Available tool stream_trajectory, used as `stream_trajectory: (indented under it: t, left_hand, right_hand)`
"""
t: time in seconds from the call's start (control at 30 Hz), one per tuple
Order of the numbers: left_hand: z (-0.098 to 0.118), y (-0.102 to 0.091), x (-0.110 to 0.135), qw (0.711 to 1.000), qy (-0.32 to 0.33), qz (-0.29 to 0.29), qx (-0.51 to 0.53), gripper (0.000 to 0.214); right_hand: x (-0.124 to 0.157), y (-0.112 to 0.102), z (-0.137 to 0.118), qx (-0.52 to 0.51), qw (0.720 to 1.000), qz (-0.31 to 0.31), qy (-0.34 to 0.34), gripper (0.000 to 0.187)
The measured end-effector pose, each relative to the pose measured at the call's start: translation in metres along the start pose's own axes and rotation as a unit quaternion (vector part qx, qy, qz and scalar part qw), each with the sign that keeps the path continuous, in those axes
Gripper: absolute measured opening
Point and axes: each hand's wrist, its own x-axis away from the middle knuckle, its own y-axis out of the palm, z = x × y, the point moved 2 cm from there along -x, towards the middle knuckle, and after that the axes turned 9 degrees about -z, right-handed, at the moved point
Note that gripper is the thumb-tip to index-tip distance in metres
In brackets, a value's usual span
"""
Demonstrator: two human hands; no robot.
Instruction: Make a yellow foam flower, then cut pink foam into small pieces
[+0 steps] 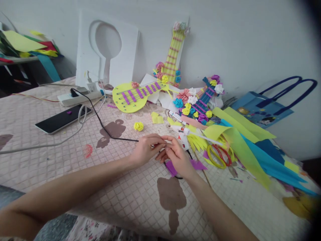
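Inward from the front edge of the bench [120, 192], the left hand [146, 150] and right hand [178, 158] meet, their grip too hidden to tell, and the black cord [122, 139] is best kept clear of the purple paper [171, 168] beneath.

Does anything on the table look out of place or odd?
Mildly: a small purple scrap lies on the black-screened device, away from the other craft paper. The black cord also crosses to the left hand, where it might snag.
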Motion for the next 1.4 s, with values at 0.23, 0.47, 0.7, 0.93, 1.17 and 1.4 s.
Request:
stream_trajectory:
  t: [0.23, 0.47, 0.7, 0.93, 1.17, 1.4]
  left_hand:
    - [-0.008, -0.017, -0.010, 0.993, -0.102, 0.057, 0.006, 0.024]
    - [-0.015, -0.016, -0.016, 0.980, -0.161, 0.015, 0.118, 0.047]
    - [-0.013, -0.012, -0.011, 0.959, -0.186, -0.036, 0.209, 0.022]
    - [-0.013, -0.002, -0.006, 0.882, -0.240, -0.054, 0.403, 0.022]
    - [-0.007, -0.003, -0.006, 0.895, -0.217, -0.031, 0.388, 0.033]
    - [-0.007, 0.001, -0.004, 0.871, -0.274, -0.079, 0.399, 0.029]
  right_hand:
    - [0.008, 0.002, 0.000, -0.117, 0.992, 0.035, 0.009, 0.037]
    - [0.007, -0.006, 0.000, -0.170, 0.981, 0.095, 0.023, 0.022]
    - [0.007, -0.009, 0.000, -0.148, 0.982, 0.118, 0.001, 0.021]
    - [0.010, -0.006, 0.005, -0.012, 0.993, 0.112, -0.035, 0.020]
    - [0.017, 0.013, 0.009, 0.148, 0.983, 0.077, -0.077, 0.045]
    - [0.026, -0.005, -0.009, 0.222, 0.937, 0.233, -0.135, 0.014]
